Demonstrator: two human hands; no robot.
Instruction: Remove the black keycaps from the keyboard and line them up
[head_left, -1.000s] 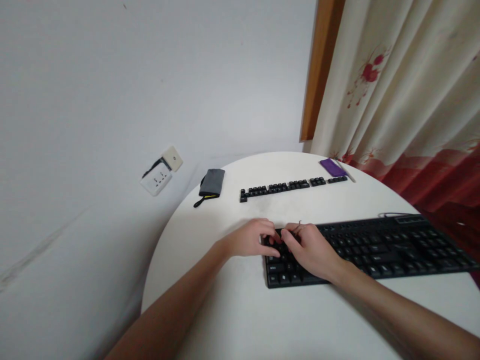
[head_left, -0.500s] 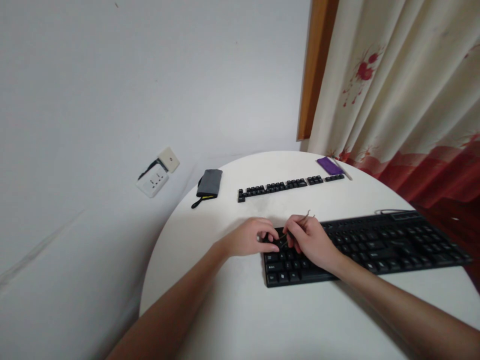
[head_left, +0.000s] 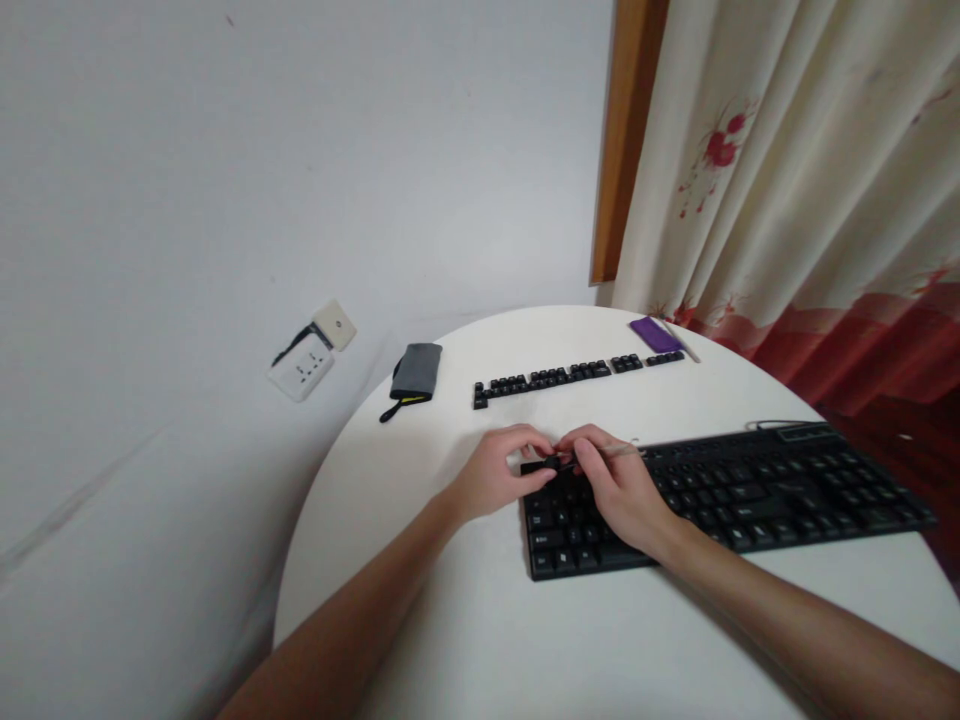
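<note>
Since half a second ago, the person's right hand [head_left: 619, 490] has closed in on the left hand [head_left: 499, 470], and a small black piece [head_left: 552, 462] now shows between their fingertips, at the far left corner of the keyboard [head_left: 720, 490]. It looks like a keycap, though it is too small and dark to be certain. The thin tool [head_left: 621, 450] in the right hand has tipped over and now slants lower, its rear ends pointing right.

The left hand pinches the black piece between thumb and fingers; the right hand is clamped on the tool, whose front end meets the piece or comes just beside it. The two hands are close together at the fingertips.

The black keyboard lies flat on the white table [head_left: 495, 630], stretching from the hands to the right, with its cable [head_left: 784, 423] at the far right edge. Beyond the hands, a row of loose black keycaps [head_left: 551, 378] runs across the table in groups. To its left lies a grey pouch [head_left: 417, 370] with a black loop on the near side. At the row's far right end are a purple cloth [head_left: 655, 335] and, just beside it, a thin pale stick [head_left: 688, 347].
</note>
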